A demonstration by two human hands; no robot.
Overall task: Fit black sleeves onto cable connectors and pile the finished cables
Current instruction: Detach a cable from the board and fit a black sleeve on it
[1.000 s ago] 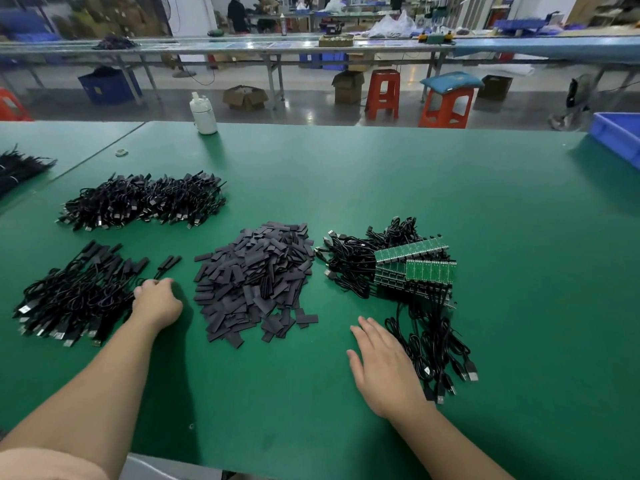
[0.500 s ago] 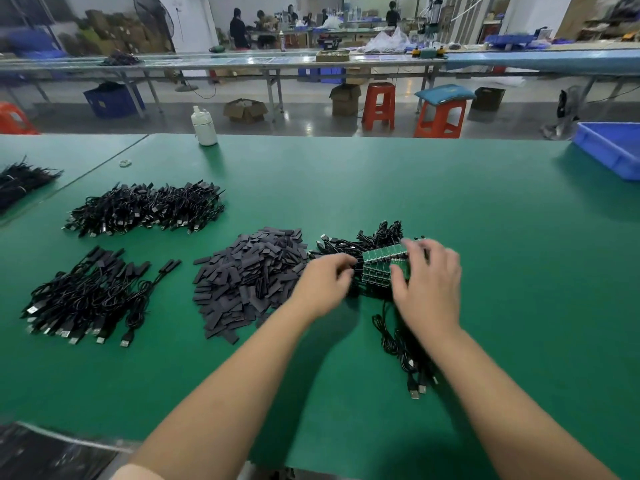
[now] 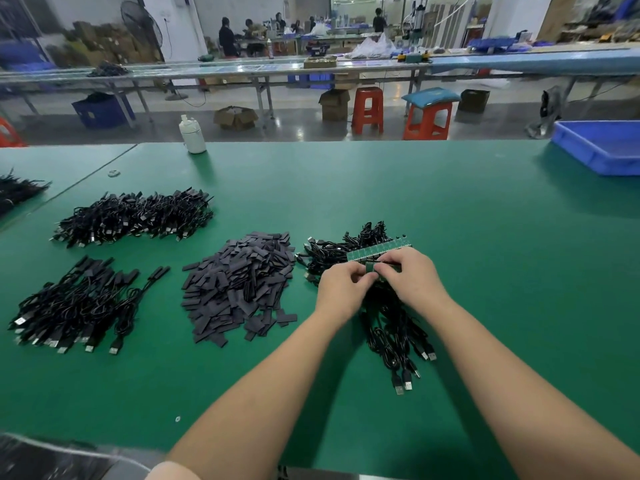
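Green matting covers the table (image 3: pixel 450 202), and everything on it sits in the near left and middle. At about 9 o'clock a heap of cables (image 3: pixel 74 306) lies with its long axis running from the near left to the far right, silver plugs toward the near edge and sleeved ends toward 1 o'clock. Beyond it, at 10 o'clock, a second pile (image 3: pixel 135 216) stretches crosswise, left to right. The loose black sleeves (image 3: pixel 239 289) are mounded at centre, flat rectangles lying every which way. Just right of them is the unfinished cable bundle (image 3: pixel 394 327), its plugs trailing toward 6 o'clock and its far end topped by a green circuit-board strip (image 3: pixel 379 249) running left to right, tilted slightly up at the right.

Both hands meet over that bundle. The left hand (image 3: pixel 341 287) has fingers curled, pinching a small green board piece (image 3: pixel 371 268); the right hand (image 3: pixel 414 278) pinches the same piece from the other side. How the piece joins its cable is hidden by the fingers.

Open matting runs from 12 to 3 o'clock, up to a blue bin (image 3: pixel 602 150) cut off by the right edge. A white bottle (image 3: pixel 192 135) stands at the far edge near 11 o'clock. More black cables at far left are cropped.
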